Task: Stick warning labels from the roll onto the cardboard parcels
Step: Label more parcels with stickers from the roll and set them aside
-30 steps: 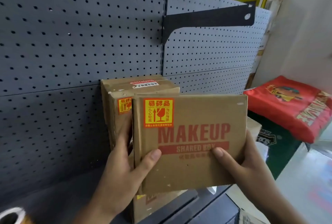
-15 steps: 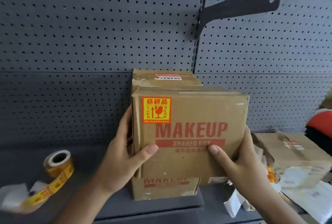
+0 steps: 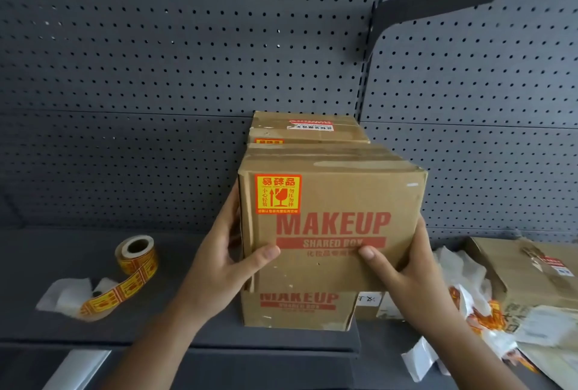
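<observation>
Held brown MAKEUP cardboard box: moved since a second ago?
Yes. The brown MAKEUP cardboard box shifted left against the taped brown box behind, now covering most of its yellow label.

The front parcel (image 3: 331, 227), a brown carton printed "MAKEUP SHARED BOX" in red, stands upright, gripped at its sides by the left hand (image 3: 219, 264) and right hand (image 3: 403, 274), with a red-and-yellow warning label (image 3: 277, 194) stuck flat on its upper left corner. A lower parcel (image 3: 297, 311) with the same print sits under it on the shelf, and a rear parcel (image 3: 306, 128) stands behind. The label roll (image 3: 136, 253) lies well to the left, its strip trailing forward.
</observation>
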`<state>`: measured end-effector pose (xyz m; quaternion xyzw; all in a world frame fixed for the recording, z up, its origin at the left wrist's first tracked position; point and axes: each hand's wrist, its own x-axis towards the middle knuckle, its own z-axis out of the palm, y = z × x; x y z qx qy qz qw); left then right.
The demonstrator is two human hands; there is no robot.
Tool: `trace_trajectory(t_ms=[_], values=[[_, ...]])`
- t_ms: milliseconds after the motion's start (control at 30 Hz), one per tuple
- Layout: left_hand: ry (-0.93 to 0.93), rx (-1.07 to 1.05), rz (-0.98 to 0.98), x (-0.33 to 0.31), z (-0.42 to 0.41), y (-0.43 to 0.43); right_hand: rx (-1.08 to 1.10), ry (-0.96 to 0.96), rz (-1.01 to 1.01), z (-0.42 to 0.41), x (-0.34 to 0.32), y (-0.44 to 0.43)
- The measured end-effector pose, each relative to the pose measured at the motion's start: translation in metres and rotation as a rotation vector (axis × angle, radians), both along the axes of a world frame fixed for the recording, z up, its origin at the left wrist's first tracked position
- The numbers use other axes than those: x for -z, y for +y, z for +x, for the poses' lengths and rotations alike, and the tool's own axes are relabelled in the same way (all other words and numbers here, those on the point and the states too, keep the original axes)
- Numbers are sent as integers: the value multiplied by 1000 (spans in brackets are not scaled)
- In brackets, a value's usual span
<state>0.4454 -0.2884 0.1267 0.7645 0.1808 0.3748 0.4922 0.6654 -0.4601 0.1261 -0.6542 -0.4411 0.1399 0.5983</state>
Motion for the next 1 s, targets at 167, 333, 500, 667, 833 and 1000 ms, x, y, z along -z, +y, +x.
trace_trajectory(t_ms=[167, 333, 500, 667, 833, 1000], values=[[2, -11, -18, 1, -1, 10, -20, -1, -9, -1, 3, 10], [32, -39, -26, 4, -2, 20, -44, 12, -16, -1, 7, 21], [43, -73, -31, 8, 1, 26, -50, 10, -14, -1, 12, 31], [36, -105, -35, 18, 5, 28, -30, 6, -24, 1, 15, 37], [37, -135, -38, 24, 6, 28, -19, 4, -21, 1, 17, 38], [50, -159, -36, 24, 4, 23, -17, -47, 14, -8, 11, 32]])
